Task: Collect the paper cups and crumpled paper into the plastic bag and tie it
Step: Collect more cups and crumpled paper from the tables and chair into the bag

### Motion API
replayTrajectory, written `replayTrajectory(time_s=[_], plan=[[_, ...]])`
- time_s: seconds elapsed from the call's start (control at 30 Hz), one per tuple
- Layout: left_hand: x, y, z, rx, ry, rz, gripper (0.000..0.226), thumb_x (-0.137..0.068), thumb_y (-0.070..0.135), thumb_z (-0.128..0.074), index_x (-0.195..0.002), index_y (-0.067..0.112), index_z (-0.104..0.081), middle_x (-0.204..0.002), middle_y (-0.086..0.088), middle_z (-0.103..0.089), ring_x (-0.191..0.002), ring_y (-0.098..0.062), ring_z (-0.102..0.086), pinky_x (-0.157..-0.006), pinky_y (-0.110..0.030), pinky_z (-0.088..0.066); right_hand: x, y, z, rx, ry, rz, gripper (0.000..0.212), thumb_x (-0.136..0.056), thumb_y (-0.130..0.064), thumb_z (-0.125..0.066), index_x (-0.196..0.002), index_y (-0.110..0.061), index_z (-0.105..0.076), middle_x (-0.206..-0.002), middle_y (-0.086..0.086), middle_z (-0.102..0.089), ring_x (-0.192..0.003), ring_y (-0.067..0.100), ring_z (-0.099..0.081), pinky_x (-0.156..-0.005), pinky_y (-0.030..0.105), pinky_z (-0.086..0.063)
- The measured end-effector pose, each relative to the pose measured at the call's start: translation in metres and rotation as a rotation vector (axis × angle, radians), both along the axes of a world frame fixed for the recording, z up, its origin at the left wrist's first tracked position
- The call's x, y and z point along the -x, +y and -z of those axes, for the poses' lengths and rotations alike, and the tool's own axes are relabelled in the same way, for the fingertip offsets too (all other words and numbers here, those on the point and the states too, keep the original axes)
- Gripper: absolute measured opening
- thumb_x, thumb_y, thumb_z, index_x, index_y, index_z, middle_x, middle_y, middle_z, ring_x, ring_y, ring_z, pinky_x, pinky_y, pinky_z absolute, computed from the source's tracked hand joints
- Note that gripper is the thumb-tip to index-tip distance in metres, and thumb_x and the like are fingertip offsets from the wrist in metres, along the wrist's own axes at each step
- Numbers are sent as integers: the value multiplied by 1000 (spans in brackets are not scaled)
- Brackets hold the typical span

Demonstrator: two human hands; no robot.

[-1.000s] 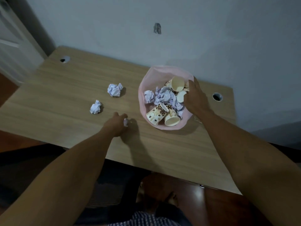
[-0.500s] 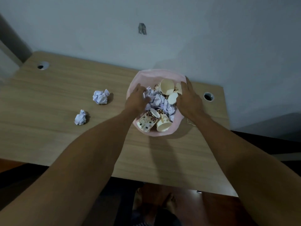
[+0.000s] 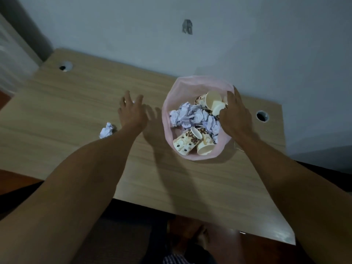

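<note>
A pink plastic bag [image 3: 178,88] stands open on the wooden table [image 3: 80,103], right of centre. Inside it lie several patterned paper cups [image 3: 185,142] and several balls of crumpled paper [image 3: 192,116]. My right hand [image 3: 235,114] holds the bag's right rim, thumb inside next to a cup. My left hand [image 3: 131,111] hovers left of the bag with fingers spread over a crumpled paper ball [image 3: 133,101] that is almost fully hidden beneath it. Another crumpled paper ball [image 3: 106,130] lies on the table, left of my left forearm.
The table backs onto a pale wall. A round cable hole [image 3: 65,66] sits at the back left and another cable hole [image 3: 262,116] right of the bag. The table's front edge runs across below my forearms.
My left hand carried a paper ball to the bag, left it inside, then swung back left over the table's farther ball. My right hand stayed on the bag's rim.
</note>
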State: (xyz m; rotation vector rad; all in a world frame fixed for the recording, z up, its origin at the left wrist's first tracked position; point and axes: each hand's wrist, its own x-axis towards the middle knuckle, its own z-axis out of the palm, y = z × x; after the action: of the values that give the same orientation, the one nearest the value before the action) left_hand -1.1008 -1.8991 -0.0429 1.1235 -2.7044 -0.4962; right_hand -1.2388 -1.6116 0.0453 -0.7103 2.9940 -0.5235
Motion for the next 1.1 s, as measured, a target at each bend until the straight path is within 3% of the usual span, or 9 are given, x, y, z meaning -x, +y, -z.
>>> replayTrajectory(time_s=[0.07,0.13,0.23,0.4,0.53,0.73,0.9,1.0,1.1], plan=[[-1,-19,13,-36,-89,2,56,-91,28,-61,-143,37,-40,-166,-11,-5,-149,-43,-14,-109,-56,-32,1,-2,5,-3,20,3,68,-88,-3,-48,-153,-15,-33,-169,0,-18,-116,45,-58,-83,44,-45],[0,-30,21,-117,-140,4,53,-95,32,-57,-145,39,-39,-167,-9,0,-148,-45,-18,-109,-56,-33,2,-1,7,3,41,-5,68,-87,-3,-50,-152,-13,-34,-168,2,-19,-120,44,-56,-85,45,-46],[2,-34,30,-189,-116,-1,49,-95,20,-56,-141,31,-46,-156,-14,-23,-128,-46,-44,-104,-51,-41,4,1,13,14,61,-34,67,-85,-5,-52,-150,-14,-37,-168,2,-21,-115,44,-59,-84,47,-51],[5,-7,14,-192,193,4,49,-92,11,-54,-138,23,-46,-137,-13,-44,-118,-39,-49,-95,-49,-46,8,8,14,42,57,-60,64,-85,-5,-51,-148,-12,-39,-169,1,-18,-103,45,-63,-78,50,-54],[11,46,-28,-200,544,277,38,-95,19,-58,-131,12,-46,-123,-9,-55,-103,-21,-54,-81,-37,-48,10,11,4,38,32,-51,65,-88,-6,-51,-151,-11,-34,-170,2,-12,-109,46,-61,-79,51,-54],[29,118,-42,-292,399,648,40,-93,27,-63,-126,13,-47,-112,-8,-62,-93,-23,-60,-75,-33,-48,6,19,-7,33,-20,-34,64,-88,-7,-50,-150,-13,-33,-170,0,-7,-109,42,-60,-77,48,-53],[38,138,-17,-98,172,695,49,-92,43,-53,-134,17,-47,-135,-8,-57,-123,-34,-53,-97,-45,-45,3,22,-7,10,-8,-47,60,-90,-7,-48,-148,-14,-34,-170,1,-6,-104,43,-61,-75,48,-52],[27,134,-15,-83,246,653,56,-97,51,-47,-143,20,-46,-152,-5,-47,-140,-29,-41,-109,-47,-36,0,21,-4,-12,-3,-57,61,-90,-6,-48,-149,-13,-33,-170,1,-5,-102,44,-61,-75,50,-52],[11,112,-18,-6,258,557,52,-96,50,-49,-138,19,-50,-153,-7,-45,-138,-29,-43,-107,-47,-38,-4,18,-3,-9,-14,-68,63,-89,-7,-51,-149,-15,-33,-170,-2,-4,-101,44,-62,-75,49,-52]])
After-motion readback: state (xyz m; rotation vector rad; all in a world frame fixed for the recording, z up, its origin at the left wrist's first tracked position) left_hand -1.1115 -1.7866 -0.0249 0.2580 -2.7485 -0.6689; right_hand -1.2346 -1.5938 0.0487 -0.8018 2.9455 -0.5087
